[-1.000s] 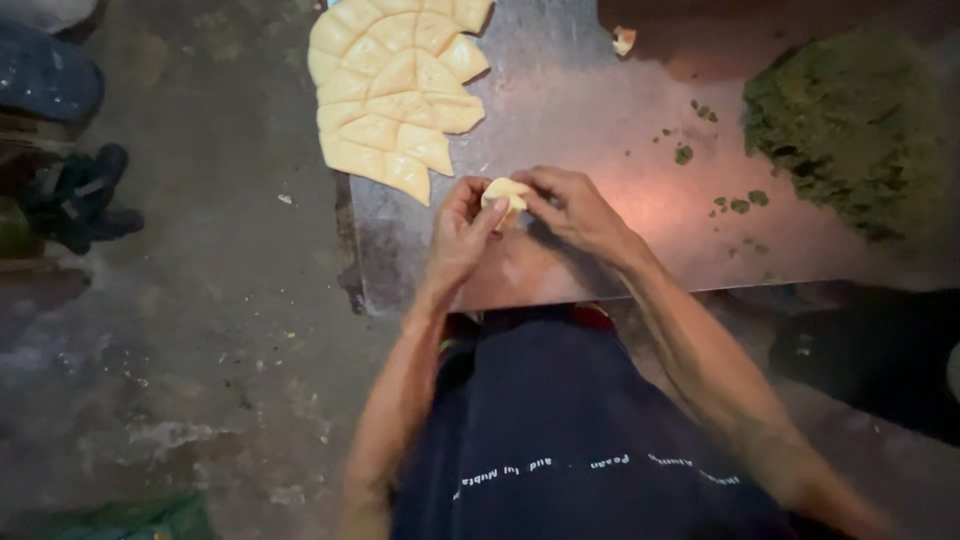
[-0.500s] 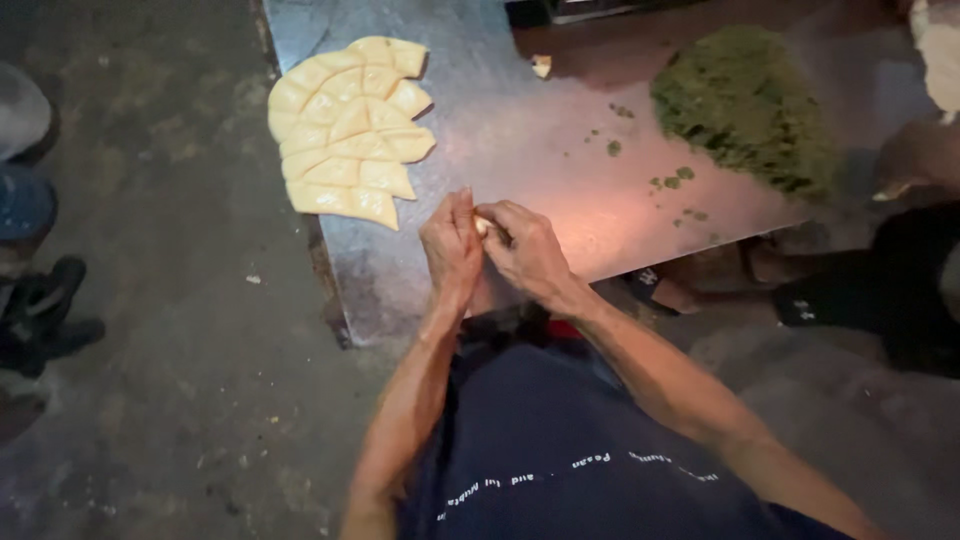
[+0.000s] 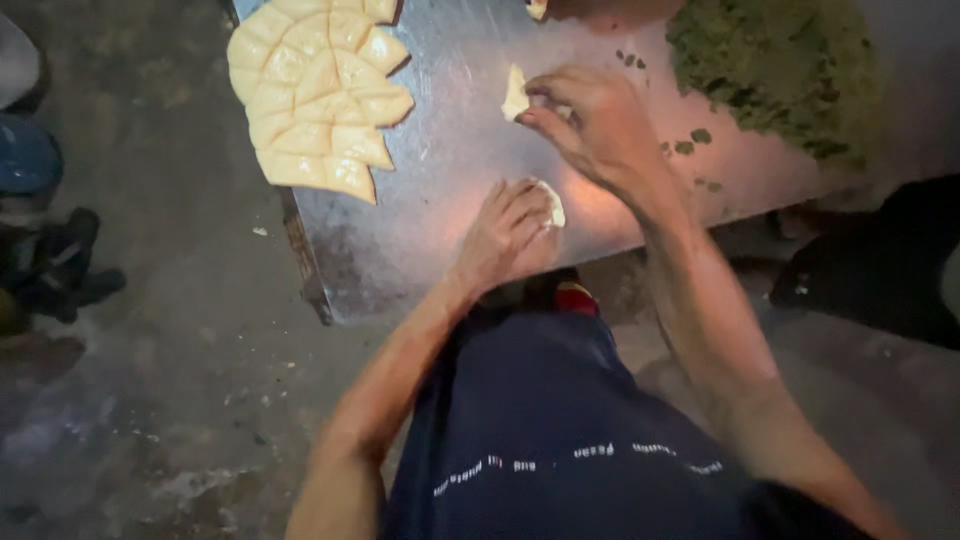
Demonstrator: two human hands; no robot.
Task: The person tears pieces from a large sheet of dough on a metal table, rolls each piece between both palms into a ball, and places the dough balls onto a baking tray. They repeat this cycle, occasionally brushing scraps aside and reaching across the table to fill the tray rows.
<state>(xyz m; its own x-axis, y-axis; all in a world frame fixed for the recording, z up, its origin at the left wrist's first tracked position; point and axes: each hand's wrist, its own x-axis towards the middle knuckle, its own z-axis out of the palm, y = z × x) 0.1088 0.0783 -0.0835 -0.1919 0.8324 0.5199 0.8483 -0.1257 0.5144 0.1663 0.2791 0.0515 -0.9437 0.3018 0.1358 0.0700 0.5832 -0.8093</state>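
Observation:
My left hand rests low on the metal tray, curled around a small pale dough piece that shows at its fingertips. My right hand is farther up the tray, fingers pinching another pale dough piece against the metal. A fan of flat triangular dough sheets lies overlapped at the tray's upper left. A heap of green filling sits at the tray's upper right, beyond my right hand.
Green crumbs are scattered on the tray near the heap. A dough scrap lies at the top edge. Dark footwear and a blue object sit on the concrete floor at left. My dark blue garment fills the bottom.
My hands were together working one dough piece near the tray's front edge. Now they are apart: the right hand has reached up the tray with a piece, the left stays low.

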